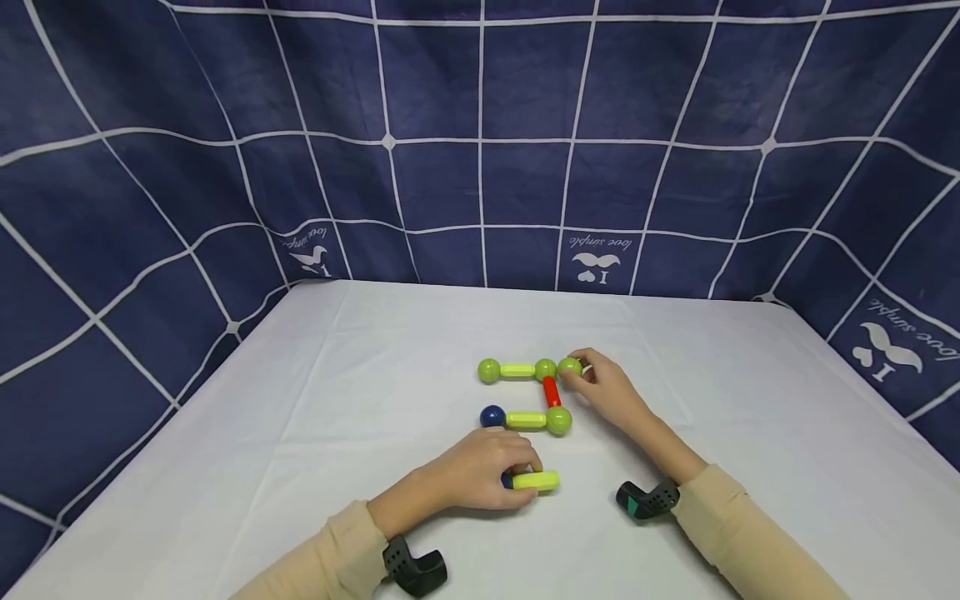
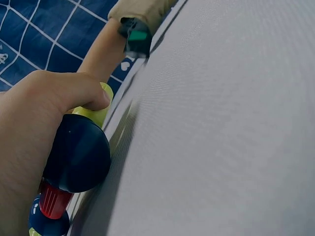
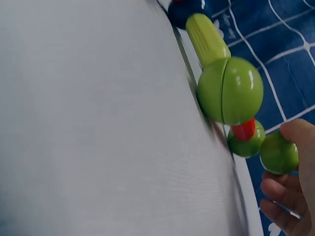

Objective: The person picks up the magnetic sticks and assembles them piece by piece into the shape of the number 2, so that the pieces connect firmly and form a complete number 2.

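Observation:
My left hand [image 1: 480,468] grips a yellow-green rod [image 1: 536,482] joined to a dark blue ball [image 2: 78,152], low over the white surface. A red rod [image 2: 54,201] shows beyond that ball in the left wrist view, leading to another dark blue ball [image 1: 492,416]. From there a second yellow-green rod [image 1: 526,420] runs to a green ball [image 1: 558,421], and an upright-looking red rod [image 1: 551,391] links it to a farther green ball [image 1: 545,369]. Thumb and fingers of my right hand [image 1: 609,393] pinch a loose-looking green ball [image 3: 278,153] right beside that farther one.
Another yellow-green rod [image 1: 517,370] and green ball [image 1: 489,371] extend left along the back row. All lie on a white cloth-covered table [image 1: 360,358]. A dark blue checked curtain [image 1: 435,183] hangs behind and at both sides. Each wrist wears a black camera [image 1: 647,500].

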A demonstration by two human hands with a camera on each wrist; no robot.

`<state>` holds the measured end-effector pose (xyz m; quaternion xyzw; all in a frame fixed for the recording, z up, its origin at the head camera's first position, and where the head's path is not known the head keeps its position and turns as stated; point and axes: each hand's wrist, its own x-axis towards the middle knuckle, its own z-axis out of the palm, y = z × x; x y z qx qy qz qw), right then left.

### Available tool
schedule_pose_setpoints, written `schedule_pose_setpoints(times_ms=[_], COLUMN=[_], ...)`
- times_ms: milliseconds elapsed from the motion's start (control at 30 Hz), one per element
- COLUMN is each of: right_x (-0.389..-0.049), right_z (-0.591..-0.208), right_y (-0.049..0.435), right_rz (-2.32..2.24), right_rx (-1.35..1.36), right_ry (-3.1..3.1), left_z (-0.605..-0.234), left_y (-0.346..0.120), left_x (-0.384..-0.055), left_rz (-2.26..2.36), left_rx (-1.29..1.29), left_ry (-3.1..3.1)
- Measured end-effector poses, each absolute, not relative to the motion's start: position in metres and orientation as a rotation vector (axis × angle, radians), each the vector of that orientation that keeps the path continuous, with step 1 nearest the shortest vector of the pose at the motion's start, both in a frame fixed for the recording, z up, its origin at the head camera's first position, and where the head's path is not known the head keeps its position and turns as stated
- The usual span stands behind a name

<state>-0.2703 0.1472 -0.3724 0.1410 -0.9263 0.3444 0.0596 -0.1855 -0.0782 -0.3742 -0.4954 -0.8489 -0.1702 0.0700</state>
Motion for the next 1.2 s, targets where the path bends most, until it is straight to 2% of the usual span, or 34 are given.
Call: schedule_pose_setpoints(times_ms=[400, 700, 1067, 1200], right_x=[-0.212, -0.204, -0.205, -0.207], right_z=[-0.363, -0.364, -0.365, -0.365], right_y=[0.159, 0.164, 0.165, 0.165], right_rz=[1.376, 1.452, 1.418, 1.432], right_rx=[0.807, 1.298, 1.398, 1.306], right_ry=[-2.760, -3.099, -3.116, -3.065], left_z=[-0.373, -0.374, -0.372, -0.371], left_y=[-0.078, -0.078, -0.079, -0.082], left_x=[-0.186, -0.185, -0.186, -0.189], left_rz=[-0.568, -0.564, -0.567, -0.748], left_rx=[-1.479, -1.483, -1.505, -1.394], left_ry=[-2.589, -2.572, -2.564, -2.550])
